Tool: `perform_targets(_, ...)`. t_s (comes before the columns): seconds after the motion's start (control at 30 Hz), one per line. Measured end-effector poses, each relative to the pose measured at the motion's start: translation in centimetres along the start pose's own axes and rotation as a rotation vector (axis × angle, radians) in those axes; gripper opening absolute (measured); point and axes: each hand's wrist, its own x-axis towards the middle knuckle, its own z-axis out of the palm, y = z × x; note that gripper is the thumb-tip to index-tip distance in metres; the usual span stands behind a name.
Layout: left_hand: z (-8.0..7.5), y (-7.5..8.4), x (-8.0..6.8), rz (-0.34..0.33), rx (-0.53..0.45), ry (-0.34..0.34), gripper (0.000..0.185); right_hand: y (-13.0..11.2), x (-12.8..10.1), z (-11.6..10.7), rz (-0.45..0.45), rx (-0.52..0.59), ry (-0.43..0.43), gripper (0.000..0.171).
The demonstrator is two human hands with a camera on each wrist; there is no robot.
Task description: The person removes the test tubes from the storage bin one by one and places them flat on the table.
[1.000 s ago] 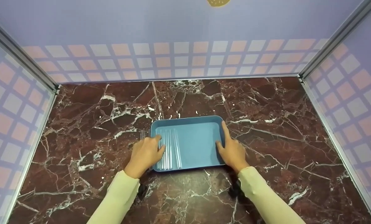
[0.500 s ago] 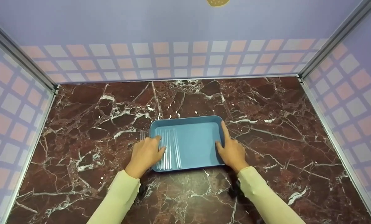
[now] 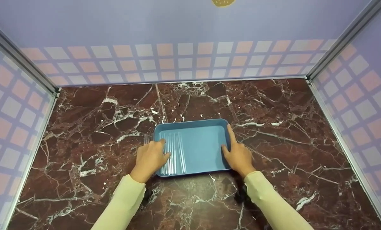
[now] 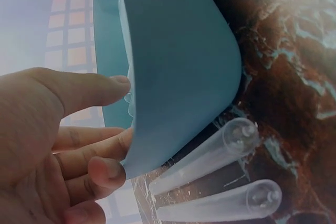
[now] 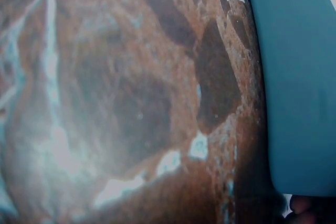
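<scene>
A blue rectangular tray (image 3: 206, 148) rests on the marbled tabletop. Several clear plastic test tubes (image 3: 174, 155) lie side by side in its left end. My left hand (image 3: 149, 159) is at the left wall, its thumb and index finger reaching over the rim above the tubes. In the left wrist view the thumb is apart from the loosely bent fingers, and no tube shows between them. At the right wall my right hand (image 3: 239, 156) holds the tray, thumb inside and fingers outside. Two more test tubes (image 4: 220, 201) lie on the tabletop beside the tray, mostly hidden by my left hand from above.
Purple panels with pink and white squares enclose the tabletop (image 3: 289, 127) at the back (image 3: 190, 28) and both sides. Metal strips run along the panel edges. The right wrist view shows mostly marbled surface and the tray's outer wall (image 5: 299, 87).
My left hand and its thumb have shifted very slightly. The tray, the test tubes and my right hand stay where they were.
</scene>
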Motion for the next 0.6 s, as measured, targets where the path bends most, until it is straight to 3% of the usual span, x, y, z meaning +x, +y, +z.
perform_targets(0.23, 0.23, 0.37, 0.05, -0.002, 0.012, 0.030, 0.027, 0.00, 0.07, -0.03, 0.005, -0.004, -0.026, 0.080)
perform_targets(0.6, 0.60, 0.98, 0.56, 0.003, 0.059, 0.005, 0.026, 0.05, 0.18, -0.06, 0.014, -0.003, -0.026, 0.079)
